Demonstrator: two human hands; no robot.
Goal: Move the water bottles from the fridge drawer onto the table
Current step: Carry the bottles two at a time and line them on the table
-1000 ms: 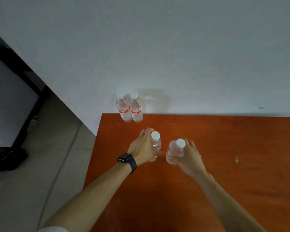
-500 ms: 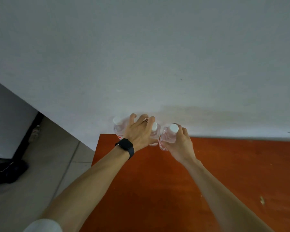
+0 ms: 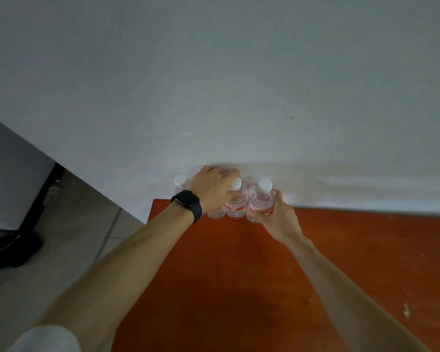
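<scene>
Several clear water bottles with white caps and red labels stand in a row at the far left corner of the orange-brown table (image 3: 239,275), against the white wall. My left hand (image 3: 214,189), with a black watch on the wrist, grips one bottle (image 3: 235,207) from above and behind. My right hand (image 3: 277,217) holds the rightmost bottle (image 3: 261,199) around its lower body, upright on the table. The leftmost bottle's cap (image 3: 180,179) shows beside my left wrist; another bottle (image 3: 216,214) is mostly hidden under my left hand.
The white wall (image 3: 239,85) rises directly behind the bottles. Left of the table the tiled floor (image 3: 74,245) drops away, with a dark frame (image 3: 38,199) and a black object (image 3: 8,250) on it. A small pale chip (image 3: 405,309) marks the table's right side.
Both hands carried their bottles from the table's middle to the far left corner and set them beside the two bottles standing there. The camera tilted up toward the wall.
</scene>
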